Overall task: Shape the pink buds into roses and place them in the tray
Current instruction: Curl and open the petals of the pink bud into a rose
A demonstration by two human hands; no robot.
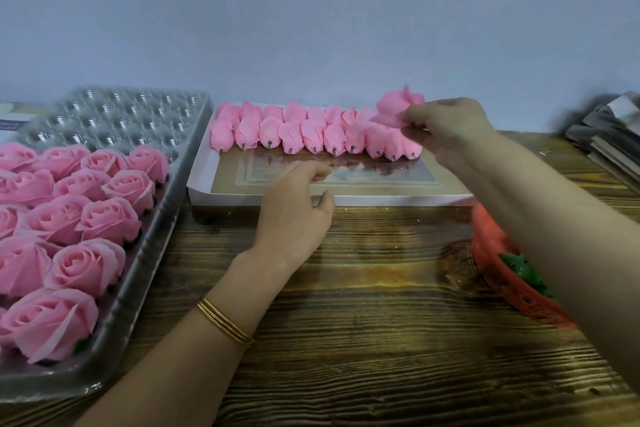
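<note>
Wooden surface [363, 322] nearest, box [346, 199] as landmark. Clear plastic tray [166, 204] just left of box, near cells filled with shaped pink roses [86, 218], far cells bare. Red mesh basket [512, 288] right of box's near corner. Left hand [294, 208] over box's near edge, grip released, fingers loosely curled, holding nothing. Two rows of pink buds [311, 132] lie along box's far side. Right hand [446, 128] above box's far right end, grip pinching one bud [394, 107], lifted clear of the rows.
</note>
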